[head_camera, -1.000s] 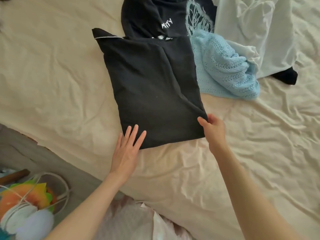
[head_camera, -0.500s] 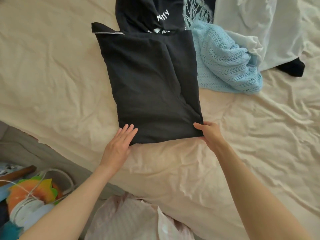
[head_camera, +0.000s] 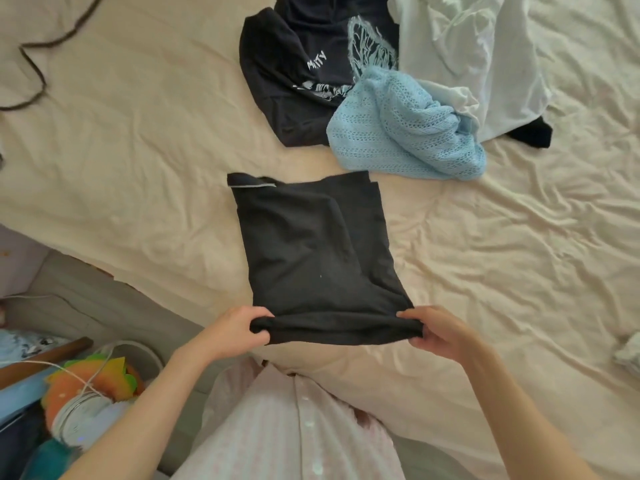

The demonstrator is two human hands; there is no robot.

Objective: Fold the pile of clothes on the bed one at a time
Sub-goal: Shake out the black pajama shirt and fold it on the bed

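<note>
A plain black garment (head_camera: 311,258), folded into a long rectangle, lies on the beige bed sheet (head_camera: 138,150) in front of me. My left hand (head_camera: 235,332) pinches its near left corner and my right hand (head_camera: 440,332) pinches its near right corner; the near edge is lifted and curled over. Behind it lies the pile: a black printed top (head_camera: 298,64), a light blue knit (head_camera: 405,129) and a white garment (head_camera: 478,53) with a bit of black cloth (head_camera: 533,135) sticking out under it.
A dark cord (head_camera: 34,64) snakes across the sheet at the far left. Beside the bed at lower left stand a white basket (head_camera: 138,355) with an orange and green soft toy (head_camera: 90,386) and white cables. A small pale cloth (head_camera: 628,355) lies at the right edge.
Both hands went from resting flat at the black garment's near edge to gripping its two near corners. The garment now lies nearer to me, apart from the pile, with its near edge raised.
</note>
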